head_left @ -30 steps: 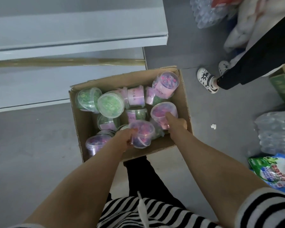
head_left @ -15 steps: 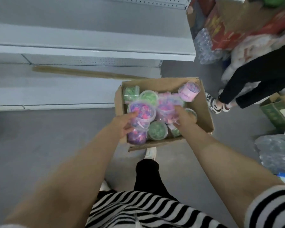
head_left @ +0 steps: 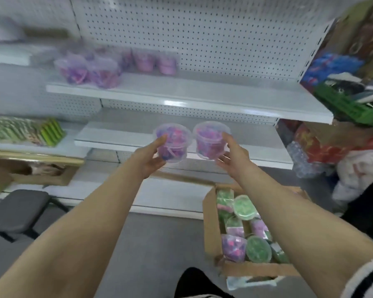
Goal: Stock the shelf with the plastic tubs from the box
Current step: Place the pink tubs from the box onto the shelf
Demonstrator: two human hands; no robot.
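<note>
1. In the head view, the left hand (head_left: pixel 148 157) holds a clear tub (head_left: pixel 173 145) full of purple and pink bits. The fingers wrap round its side.
2. The right hand (head_left: pixel 233 155) holds a second tub (head_left: pixel 211 140) just like it, with a thumb on the rim and fingers under it.
3. The two tubs are up in the air, side by side and nearly touching. They are above the box and in front of the lower white shelf (head_left: pixel 121 140).
4. The cardboard box (head_left: pixel 210 229) sits on the grey floor, below the right arm. It has more tubs in it, some green (head_left: pixel 244 206) and some purple (head_left: pixel 233 247).
5. Far above the box and to the left, the upper shelf (head_left: pixel 202 93) has a row of purple tubs (head_left: pixel 91 69) on it. They look blurry.
6. Left of the box, at the far edge, green packets (head_left: pixel 24 131) lie on another shelf.
7. Right of the box, there is a pile of bags and wrapped bottles (head_left: pixel 304 160).
</note>
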